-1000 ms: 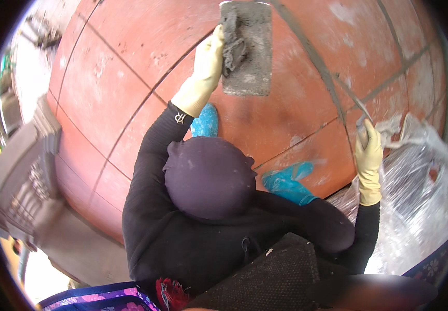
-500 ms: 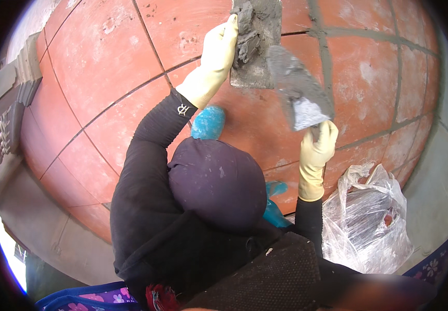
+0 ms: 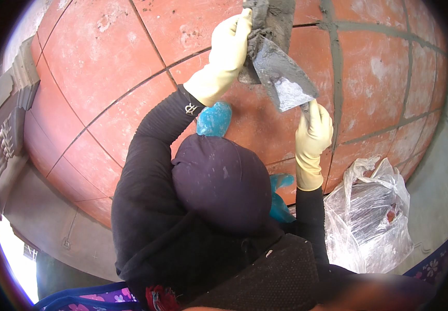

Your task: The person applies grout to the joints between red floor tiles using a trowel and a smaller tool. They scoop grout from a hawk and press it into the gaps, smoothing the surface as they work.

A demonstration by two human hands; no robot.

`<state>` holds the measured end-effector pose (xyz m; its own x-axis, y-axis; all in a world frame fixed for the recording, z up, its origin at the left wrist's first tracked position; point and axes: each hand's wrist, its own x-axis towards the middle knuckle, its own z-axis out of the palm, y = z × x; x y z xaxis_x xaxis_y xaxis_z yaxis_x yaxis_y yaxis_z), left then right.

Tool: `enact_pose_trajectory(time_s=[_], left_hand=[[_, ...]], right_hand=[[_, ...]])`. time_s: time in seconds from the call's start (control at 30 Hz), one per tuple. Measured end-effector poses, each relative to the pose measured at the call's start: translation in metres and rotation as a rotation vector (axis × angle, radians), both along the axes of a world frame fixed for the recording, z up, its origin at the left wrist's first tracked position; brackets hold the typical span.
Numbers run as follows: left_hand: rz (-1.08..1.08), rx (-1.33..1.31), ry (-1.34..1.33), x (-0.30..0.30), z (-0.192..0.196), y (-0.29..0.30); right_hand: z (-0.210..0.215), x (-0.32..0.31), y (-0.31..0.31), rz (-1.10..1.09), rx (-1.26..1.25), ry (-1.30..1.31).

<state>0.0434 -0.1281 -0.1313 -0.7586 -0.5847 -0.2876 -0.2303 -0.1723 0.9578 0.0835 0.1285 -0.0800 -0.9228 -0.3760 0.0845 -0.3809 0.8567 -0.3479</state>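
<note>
My left hand [image 3: 223, 61], in a pale yellow rubber glove, is closed on the edge of a flat grey mortar board [image 3: 282, 22], which runs out of view at the top. Wet grey mortar [image 3: 255, 42] lies on the board beside my fingers. In my right hand [image 3: 313, 140], gloved the same way, is the handle of a pointing trowel [image 3: 285, 78]. Its smeared metal blade points up and left, its tip against the mortar. How the fingers wrap beneath both tools is hidden.
Large terracotta tiles [image 3: 105, 57] spread around, some with grey-filled joints [image 3: 337, 67], others with dark open joints. Blue-covered feet [image 3: 214, 119] show beside a rounded dark cloth shape [image 3: 221, 179]. A clear plastic bag [image 3: 371, 217] lies at right; a grey moulded post [image 3: 7, 124] stands at left.
The trowel has moved left from beside the board, and its tip now meets the mortar. My right hand has shifted slightly left; the board appears farther right and more tilted.
</note>
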Motion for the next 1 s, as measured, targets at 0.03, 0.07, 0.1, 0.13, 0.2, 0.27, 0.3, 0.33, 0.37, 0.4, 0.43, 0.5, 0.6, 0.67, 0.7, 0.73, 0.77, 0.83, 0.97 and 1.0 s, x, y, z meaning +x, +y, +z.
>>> enact_pose_trajectory(time_s=[0.03, 0.07, 0.1, 0.13, 0.2, 0.27, 0.3, 0.33, 0.37, 0.4, 0.43, 0.5, 0.6, 0.67, 0.7, 0.73, 0.77, 0.83, 0.97, 1.0], left_hand=[[-0.007, -0.019, 0.000, 0.000, 0.001, 0.000], [-0.013, -0.037, 0.001, 0.001, 0.000, 0.000], [-0.047, -0.030, -0.058, 0.001, 0.001, -0.002], [-0.082, -0.022, -0.115, 0.002, 0.000, -0.005], [-0.065, 0.044, -0.122, -0.001, -0.002, -0.005], [0.040, 0.158, -0.029, -0.006, -0.005, -0.001], [-0.017, 0.095, -0.124, -0.003, -0.004, -0.003], [-0.081, 0.035, -0.217, 0.001, -0.004, -0.006], [-0.157, -0.021, -0.305, 0.003, -0.003, -0.010], [-0.213, -0.289, -0.276, 0.004, -0.004, -0.013], [-0.231, -0.345, -0.254, 0.006, -0.003, -0.016], [-0.205, -0.105, -0.213, 0.011, -0.001, -0.022], [-0.099, 0.194, -0.163, 0.014, 0.007, -0.025], [-0.076, 0.261, -0.157, 0.013, 0.013, -0.022], [-0.066, 0.276, -0.158, 0.012, 0.016, -0.020], [-0.050, 0.287, -0.158, 0.011, 0.019, -0.016], [-0.055, 0.296, -0.151, 0.011, 0.022, -0.012], [-0.082, 0.258, -0.159, 0.013, 0.029, -0.005], [-0.121, 0.141, -0.136, 0.019, 0.047, 0.000], [-0.129, 0.132, -0.127, 0.021, 0.051, 0.001]], right_hand=[[-0.003, 0.002, -0.002, -0.012, -0.028, -0.026], [-0.007, 0.004, -0.004, -0.030, -0.052, -0.065], [-0.011, 0.007, -0.005, -0.058, -0.113, -0.128], [-0.016, 0.010, -0.007, -0.134, -0.235, -0.240], [-0.028, 0.017, -0.011, -0.279, -0.479, -0.449], [-0.038, 0.020, -0.008, -0.340, -0.544, -0.541], [-0.041, 0.021, -0.004, -0.361, -0.592, -0.570], [-0.042, 0.023, 0.003, -0.459, -0.601, -0.625], [-0.039, 0.027, 0.015, -0.475, -0.874, -0.732], [-0.037, 0.028, 0.030, -0.438, -0.814, -0.700], [-0.033, 0.026, 0.051, -0.415, -0.752, -0.661], [-0.021, 0.022, 0.104, -0.357, -0.564, -0.581], [0.009, 0.021, 0.202, -0.312, -0.129, -0.525], [0.023, 0.032, 0.256, -0.353, 0.059, -0.551], [0.027, 0.040, 0.277, -0.392, 0.137, -0.585], [0.029, 0.052, 0.294, -0.471, 0.238, -0.646], [0.029, 0.062, 0.309, -0.546, 0.336, -0.710], [0.014, 0.084, 0.323, -0.535, 0.228, -0.588], [-0.023, 0.101, 0.327, -0.478, 0.158, -0.418], [-0.029, 0.101, 0.327, -0.454, 0.208, -0.368]])
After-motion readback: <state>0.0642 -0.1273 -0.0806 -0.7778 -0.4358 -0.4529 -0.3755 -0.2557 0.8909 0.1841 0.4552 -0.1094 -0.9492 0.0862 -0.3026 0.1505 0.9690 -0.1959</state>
